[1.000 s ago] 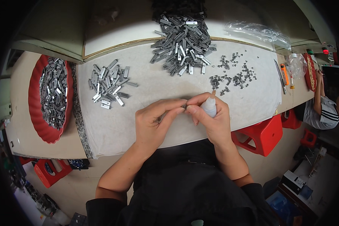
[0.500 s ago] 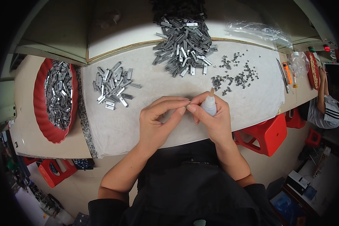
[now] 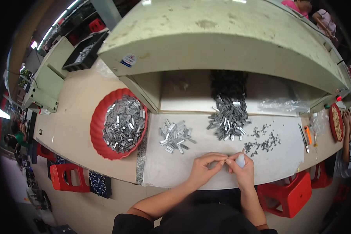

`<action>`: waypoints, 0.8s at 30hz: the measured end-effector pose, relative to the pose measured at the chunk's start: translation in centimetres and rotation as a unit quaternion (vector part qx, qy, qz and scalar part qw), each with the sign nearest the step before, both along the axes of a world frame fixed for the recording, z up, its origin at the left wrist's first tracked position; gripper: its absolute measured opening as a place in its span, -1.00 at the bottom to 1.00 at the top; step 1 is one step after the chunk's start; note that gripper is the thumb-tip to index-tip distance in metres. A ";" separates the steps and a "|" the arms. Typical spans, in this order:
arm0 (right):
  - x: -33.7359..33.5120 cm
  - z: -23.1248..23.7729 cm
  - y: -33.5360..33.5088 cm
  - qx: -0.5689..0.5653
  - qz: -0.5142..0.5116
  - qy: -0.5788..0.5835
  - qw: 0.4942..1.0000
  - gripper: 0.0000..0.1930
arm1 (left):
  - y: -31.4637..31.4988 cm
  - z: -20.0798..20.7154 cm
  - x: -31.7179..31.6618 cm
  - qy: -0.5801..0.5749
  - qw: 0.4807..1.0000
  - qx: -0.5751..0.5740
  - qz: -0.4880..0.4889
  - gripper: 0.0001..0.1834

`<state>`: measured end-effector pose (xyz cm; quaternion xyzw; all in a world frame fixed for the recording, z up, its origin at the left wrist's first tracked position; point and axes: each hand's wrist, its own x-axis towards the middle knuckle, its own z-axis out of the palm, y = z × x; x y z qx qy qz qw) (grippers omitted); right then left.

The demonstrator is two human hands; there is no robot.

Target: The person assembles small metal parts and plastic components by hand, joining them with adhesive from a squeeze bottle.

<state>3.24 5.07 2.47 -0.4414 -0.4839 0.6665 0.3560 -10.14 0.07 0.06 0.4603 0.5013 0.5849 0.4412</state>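
Note:
Over the near edge of the white work sheet [image 3: 222,179], my two hands meet at the fingertips. My left hand [image 3: 205,168] is closed in a pinch; whatever lies between thumb and forefinger is too small to make out. In my right hand [image 3: 244,174] a small whitish squeeze bottle [image 3: 241,160] with a brownish tip is held upright, while its thumb and forefinger touch the left fingertips. Beyond my hands spreads a big heap of grey metal bars [image 3: 229,119]. Tiny dark metal parts [image 3: 267,142] lie scattered to the right, and a smaller pile of bars [image 3: 175,135] to the left.
A red scalloped basin [image 3: 99,144] full of bars stands on the left. A pale green shelf [image 3: 222,50] overhangs the back. Pens [image 3: 308,134] and a plastic bag [image 3: 319,121] lie at the right, near another person's arm [image 3: 347,128]. Red stools [image 3: 290,195] stand below.
The view has tilted up and swung left, bringing the shelf top and the left side into sight. My hands stay together in much the same pose, the bottle still in the right.

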 end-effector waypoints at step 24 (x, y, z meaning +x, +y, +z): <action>-1.3 -2.5 -1.0 0.224 -0.069 -0.071 0.969 -0.94 | -0.1 0.1 0.3 0.213 0.956 0.159 0.122 -0.88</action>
